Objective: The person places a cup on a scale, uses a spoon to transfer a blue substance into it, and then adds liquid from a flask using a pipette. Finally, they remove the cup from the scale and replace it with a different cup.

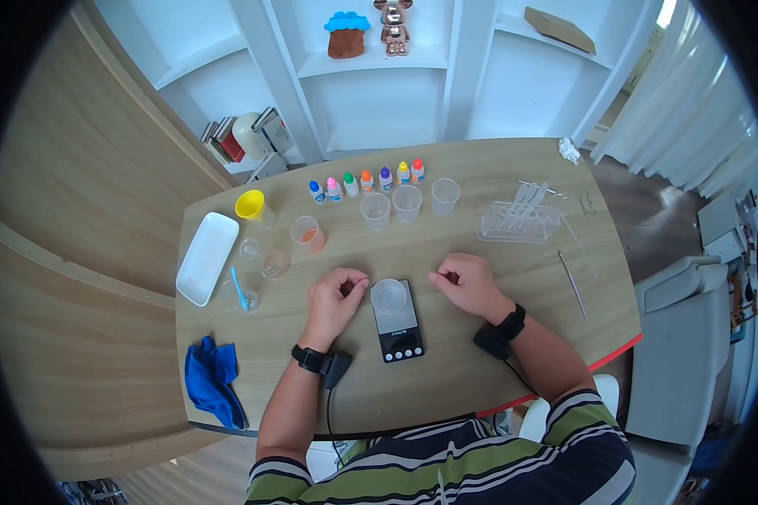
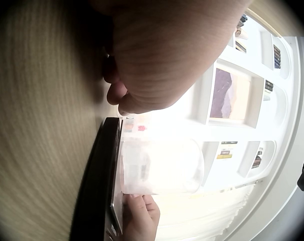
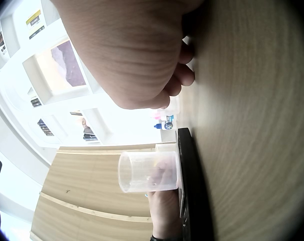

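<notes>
A clear plastic cup (image 1: 389, 297) stands upright on a black digital scale (image 1: 402, 345) between the two hands. My left hand (image 1: 335, 303) rests on the table just left of the scale, fingers loosely curled, holding nothing. On the other side my right hand (image 1: 470, 288) lies a little further from the scale, also loosely curled and empty. Both wrist views show the cup (image 2: 162, 165) (image 3: 149, 171) from the side, with no liquid visible in it. Neither hand touches cup or scale.
Small colour bottles (image 1: 367, 181) line the back, behind several clear cups (image 1: 375, 212). A test-tube rack (image 1: 520, 223) and metal rod (image 1: 573, 284) lie right. Left are a yellow cup (image 1: 250, 204), orange-tinted cup (image 1: 308, 234), white tray (image 1: 206, 258), blue spoon (image 1: 239, 289) and blue cloth (image 1: 213, 383).
</notes>
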Demonstrator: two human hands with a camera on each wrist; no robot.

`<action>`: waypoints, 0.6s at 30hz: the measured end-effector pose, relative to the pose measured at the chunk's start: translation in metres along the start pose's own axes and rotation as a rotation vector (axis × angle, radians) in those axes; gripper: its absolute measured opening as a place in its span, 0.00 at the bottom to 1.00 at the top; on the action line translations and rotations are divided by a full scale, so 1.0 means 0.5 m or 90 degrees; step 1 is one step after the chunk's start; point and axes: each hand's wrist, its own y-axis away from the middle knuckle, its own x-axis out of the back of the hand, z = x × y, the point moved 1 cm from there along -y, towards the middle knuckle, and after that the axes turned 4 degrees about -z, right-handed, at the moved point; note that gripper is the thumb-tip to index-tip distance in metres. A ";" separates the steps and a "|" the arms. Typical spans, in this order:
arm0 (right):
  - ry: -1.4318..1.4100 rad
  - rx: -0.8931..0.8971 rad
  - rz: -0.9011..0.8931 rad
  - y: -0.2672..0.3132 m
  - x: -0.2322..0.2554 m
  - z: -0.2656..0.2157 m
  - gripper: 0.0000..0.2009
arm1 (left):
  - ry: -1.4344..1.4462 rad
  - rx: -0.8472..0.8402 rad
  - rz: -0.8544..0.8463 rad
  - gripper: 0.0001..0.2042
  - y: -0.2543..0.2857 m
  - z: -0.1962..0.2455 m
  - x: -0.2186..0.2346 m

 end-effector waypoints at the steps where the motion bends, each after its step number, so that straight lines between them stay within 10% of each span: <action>1: 0.006 0.017 0.002 0.000 0.000 0.002 0.11 | -0.004 -0.004 0.000 0.05 0.000 -0.001 0.000; 18: 0.065 0.093 -0.041 0.008 0.002 -0.031 0.13 | 0.026 0.026 -0.009 0.05 0.007 0.002 0.001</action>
